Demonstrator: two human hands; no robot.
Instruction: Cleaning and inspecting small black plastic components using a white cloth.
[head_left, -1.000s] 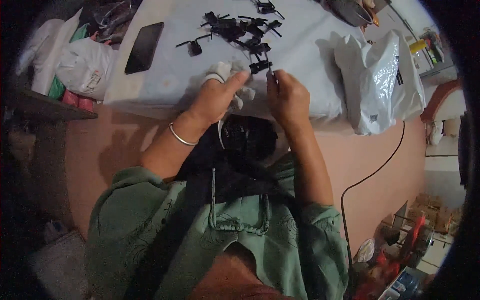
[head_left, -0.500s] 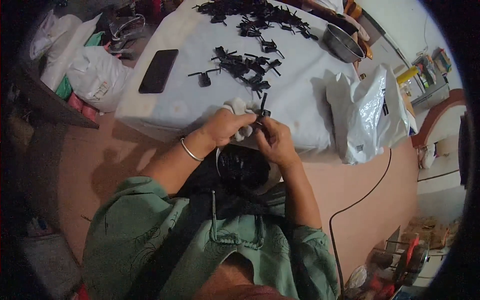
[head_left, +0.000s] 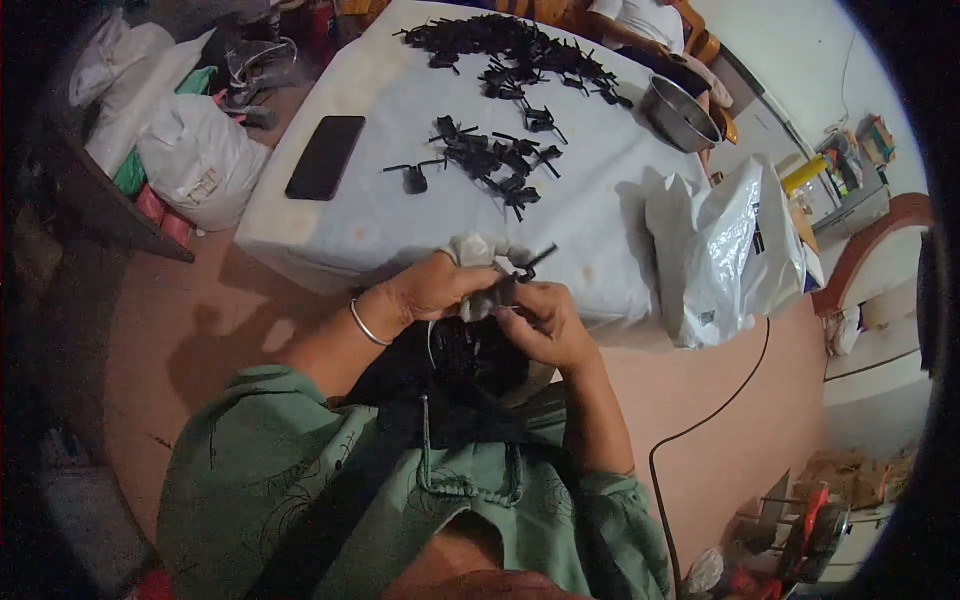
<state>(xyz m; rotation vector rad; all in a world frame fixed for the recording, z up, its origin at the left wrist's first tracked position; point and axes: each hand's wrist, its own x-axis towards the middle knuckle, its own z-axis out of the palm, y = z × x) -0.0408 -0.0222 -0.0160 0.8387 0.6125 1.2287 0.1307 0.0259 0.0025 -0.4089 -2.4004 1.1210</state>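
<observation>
My left hand (head_left: 428,288) is closed on a bunched white cloth (head_left: 470,250), just over the near edge of the table. Beside it my right hand (head_left: 552,322) pinches a small black part with a thin arm (head_left: 538,262), which points up and to the right. The part sits between the fingertips of both hands, so most of its body is hidden. On the table ahead lies a loose cluster of similar black parts (head_left: 490,155), and one single black part (head_left: 416,178) rests to its left. Below my hands, a pale-rimmed container holds dark contents (head_left: 478,358).
A larger pile of black parts (head_left: 520,45) covers the table's far side. A dark phone (head_left: 326,158) lies at left; a metal bowl (head_left: 680,113) and a white plastic bag (head_left: 715,255) stand at right. Another person (head_left: 640,25) sits beyond. A cable (head_left: 700,425) crosses the floor.
Both hands have come slightly lower, toward me. The black part's arm has tipped from nearly upright to slanting right. The camera view has shifted a little.
</observation>
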